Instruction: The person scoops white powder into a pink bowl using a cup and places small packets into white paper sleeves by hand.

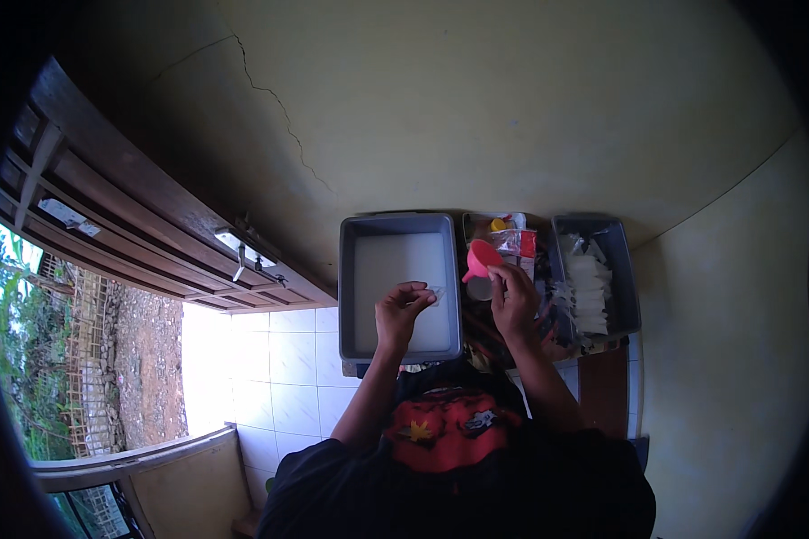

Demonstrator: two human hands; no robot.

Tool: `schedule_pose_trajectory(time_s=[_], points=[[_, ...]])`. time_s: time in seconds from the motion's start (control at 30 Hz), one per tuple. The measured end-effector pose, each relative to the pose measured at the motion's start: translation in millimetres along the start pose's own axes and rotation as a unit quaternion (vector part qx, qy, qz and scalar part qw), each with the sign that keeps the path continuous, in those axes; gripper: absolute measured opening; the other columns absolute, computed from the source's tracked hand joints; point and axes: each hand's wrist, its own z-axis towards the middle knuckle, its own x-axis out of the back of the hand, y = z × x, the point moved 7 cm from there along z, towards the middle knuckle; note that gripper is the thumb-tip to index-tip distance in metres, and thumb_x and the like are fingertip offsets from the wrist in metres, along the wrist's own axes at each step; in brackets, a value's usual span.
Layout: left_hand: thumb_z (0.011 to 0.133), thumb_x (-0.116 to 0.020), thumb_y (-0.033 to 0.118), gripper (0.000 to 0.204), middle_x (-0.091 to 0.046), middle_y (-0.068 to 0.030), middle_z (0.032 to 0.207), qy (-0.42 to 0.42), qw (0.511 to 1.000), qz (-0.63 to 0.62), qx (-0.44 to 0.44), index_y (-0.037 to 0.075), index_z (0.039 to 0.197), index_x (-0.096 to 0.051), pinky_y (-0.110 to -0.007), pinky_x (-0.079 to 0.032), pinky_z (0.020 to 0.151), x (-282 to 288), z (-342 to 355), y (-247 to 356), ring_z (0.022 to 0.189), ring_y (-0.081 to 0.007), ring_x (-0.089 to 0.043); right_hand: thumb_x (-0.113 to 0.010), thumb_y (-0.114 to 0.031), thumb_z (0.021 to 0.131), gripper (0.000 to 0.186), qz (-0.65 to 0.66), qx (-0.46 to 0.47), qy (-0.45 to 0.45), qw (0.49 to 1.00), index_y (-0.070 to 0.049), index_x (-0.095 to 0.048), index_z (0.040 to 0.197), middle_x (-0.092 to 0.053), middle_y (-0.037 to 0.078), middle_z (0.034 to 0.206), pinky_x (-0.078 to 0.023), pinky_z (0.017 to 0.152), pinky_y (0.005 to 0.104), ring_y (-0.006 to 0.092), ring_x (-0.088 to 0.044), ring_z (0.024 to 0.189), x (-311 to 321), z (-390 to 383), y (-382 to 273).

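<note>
My left hand (401, 310) pinches a small clear plastic bag (437, 295) above the left grey tub (347, 287), which holds a smooth white liquid (395, 251). My right hand (512, 301) grips a pink funnel (482, 256) by its rim, spout down, over the middle container. Behind the funnel and fingers sit a cup (478, 289), a yellow-topped item (498, 225) and a red and silver packet (526, 241). The right grey tub (627, 287) holds several white filled plastic bags (590, 292) and loose clear plastic.
A cracked wall (440, 117) rises behind the tubs. At left, an open wooden door (135, 225) and doorway show plants and gravel ground (148, 377) outside. White floor tiles (292, 359) lie left of the tubs; another wall (710, 359) is at right.
</note>
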Motion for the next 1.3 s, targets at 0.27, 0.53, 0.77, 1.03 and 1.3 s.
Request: schedule_pose_trajectory(time_s=[0.27,0.53,0.77,1.03,1.3], points=[[0.091,-0.078,-0.008,0.024,-0.078,-0.0123,0.097,-0.017,0.999,-0.049,-0.017,-0.006,0.113,-0.071,-0.031,-0.062,0.09,4.7,4.1,8.8,0.093,-0.0171,-0.076,-0.076,0.001,0.092,0.016,0.079,0.059,0.009,0.995,-0.004,-0.074,0.107,-0.076,0.013,0.103,-0.059,0.079,0.0375,0.0305,-0.075,0.093,23.1,26.3,-81.7],[0.091,-0.078,-0.007,0.022,-0.078,-0.012,0.098,-0.05,0.996,-0.067,-0.022,-0.006,0.112,-0.071,-0.032,-0.062,0.092,8.5,2.0,3.1,0.094,-0.0181,-0.076,-0.078,0.001,0.089,0.017,0.085,0.088,0.004,0.993,-0.004,-0.075,0.104,-0.075,0.012,0.098,-0.061,0.074,0.0384,0.0302,-0.076,0.087,10.9,19.3,-89.3],[0.091,-0.079,-0.007,0.023,-0.078,-0.0117,0.095,-0.034,0.999,-0.037,-0.017,-0.006,0.112,-0.07,-0.032,-0.063,0.09,5.7,-3.4,2.9,0.092,-0.0173,-0.076,-0.077,0.003,0.088,0.017,0.086,0.078,0.001,0.993,-0.004,-0.075,0.104,-0.076,0.013,0.102,-0.06,0.079,0.038,0.0295,-0.075,0.092,17.2,17.4,-84.5],[0.091,-0.079,-0.007,0.025,-0.077,-0.0115,0.096,-0.03,0.999,-0.044,-0.01,-0.005,0.113,-0.069,-0.032,-0.063,0.089,-4.4,-9.2,4.1,0.091,-0.0172,-0.075,-0.078,0.001,0.089,0.016,0.084,0.085,0.029,0.992,-0.004,-0.075,0.103,-0.075,0.012,0.098,-0.061,0.075,0.0387,0.0304,-0.076,0.087,43.2,19.6,-87.3],[0.091,-0.078,-0.007,0.026,-0.077,-0.0121,0.098,-0.046,0.998,-0.037,-0.005,-0.006,0.116,-0.068,-0.032,-0.063,0.089,-34.4,-17.2,4.3,0.092,-0.0176,-0.076,-0.078,0.0,0.089,0.015,0.088,0.069,0.018,0.994,-0.005,-0.076,0.103,-0.076,0.012,0.098,-0.061,0.076,0.0384,0.0303,-0.076,0.088,54.6,14.5,-66.6]])
